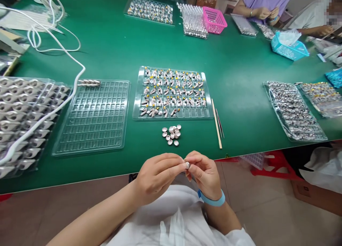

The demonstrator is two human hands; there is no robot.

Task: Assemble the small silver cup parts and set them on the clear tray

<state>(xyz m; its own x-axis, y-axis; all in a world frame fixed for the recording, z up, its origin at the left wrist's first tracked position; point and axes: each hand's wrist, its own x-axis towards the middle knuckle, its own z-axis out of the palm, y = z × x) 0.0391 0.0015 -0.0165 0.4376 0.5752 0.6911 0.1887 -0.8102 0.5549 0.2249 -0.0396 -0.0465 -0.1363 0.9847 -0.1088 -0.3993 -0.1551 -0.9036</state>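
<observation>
Just past the table's front edge, my left hand [161, 174] and my right hand [205, 173] meet at the fingertips. Both pinch one small round metallic part [187, 165] between them; the fingers hide most of it. Beyond my hands lies a loose group of small round caps [172, 135] on the green table [149, 135]. Farther back, a clear tray [191, 113] holds rows of small curved parts with yellow bits. To its right lie a wooden stick [216, 125] and thin tweezers [220, 124].
A nearly bare clear tray [98, 121] and stacked trays of metallic parts [24, 125] stand left, crossed by a white cable [77, 77]. A filled tray [294, 110] lies right. Pink basket [214, 20] and blue basket [290, 50] stand farther back, near other people.
</observation>
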